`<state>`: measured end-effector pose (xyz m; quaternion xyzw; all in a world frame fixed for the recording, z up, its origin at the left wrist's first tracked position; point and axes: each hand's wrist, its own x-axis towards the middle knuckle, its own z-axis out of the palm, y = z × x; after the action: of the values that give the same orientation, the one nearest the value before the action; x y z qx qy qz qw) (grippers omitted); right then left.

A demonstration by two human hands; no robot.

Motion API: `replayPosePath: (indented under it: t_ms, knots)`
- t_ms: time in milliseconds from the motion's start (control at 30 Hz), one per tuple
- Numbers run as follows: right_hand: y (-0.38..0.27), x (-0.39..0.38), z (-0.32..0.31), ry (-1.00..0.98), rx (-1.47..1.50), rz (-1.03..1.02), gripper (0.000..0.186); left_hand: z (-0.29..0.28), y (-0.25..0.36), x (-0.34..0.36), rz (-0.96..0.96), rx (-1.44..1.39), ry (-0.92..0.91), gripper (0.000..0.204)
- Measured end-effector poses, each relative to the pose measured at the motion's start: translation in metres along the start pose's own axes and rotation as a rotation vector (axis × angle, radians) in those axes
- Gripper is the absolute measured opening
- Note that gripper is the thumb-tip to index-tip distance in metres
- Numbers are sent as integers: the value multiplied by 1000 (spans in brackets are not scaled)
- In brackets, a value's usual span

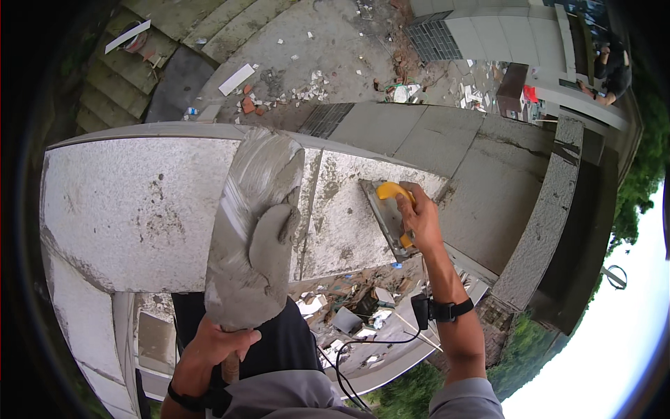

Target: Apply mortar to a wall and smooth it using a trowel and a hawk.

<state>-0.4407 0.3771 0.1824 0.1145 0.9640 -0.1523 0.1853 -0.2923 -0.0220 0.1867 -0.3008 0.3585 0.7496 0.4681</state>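
My left hand (209,353) is closed round the short wooden handle of a shovel (244,188). Its long flat blade points away from me over the pale slab, and wet grey mortar smears most of it. A thicker lump of mortar (269,241) lies on the blade's right side. My right hand (421,223) grips the yellow handle of a plastering trowel (379,216). The trowel is over the right part of a white rough-textured slab (342,241), near its right end; whether its plate touches the surface I cannot tell.
Another white slab (132,209) with dark specks lies left of the shovel. Grey panels (447,150) continue to the right. Rubble (356,314) lies below the near edge, beside a black cable (338,370). Steps (125,84) rise at far left. Another person (614,73) is at far right.
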Motion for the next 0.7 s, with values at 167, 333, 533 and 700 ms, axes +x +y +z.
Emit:
replayPosePath:
  t_ms: [167, 333, 533, 700]
  knots:
    - [58, 30, -78, 8, 288, 159, 39, -8, -7, 1, -17, -21, -37, 23]
    - [137, 103, -119, 42, 91, 258, 34, -9, -18, 6, -38, -50, 2, 27]
    - [187, 131, -108, 43, -120, 382, 29, -7, -22, 7, -92, -22, 70, 36]
    - [205, 141, -103, -3, -47, 428, 29, -2, -23, 16, -82, -26, 63, 36]
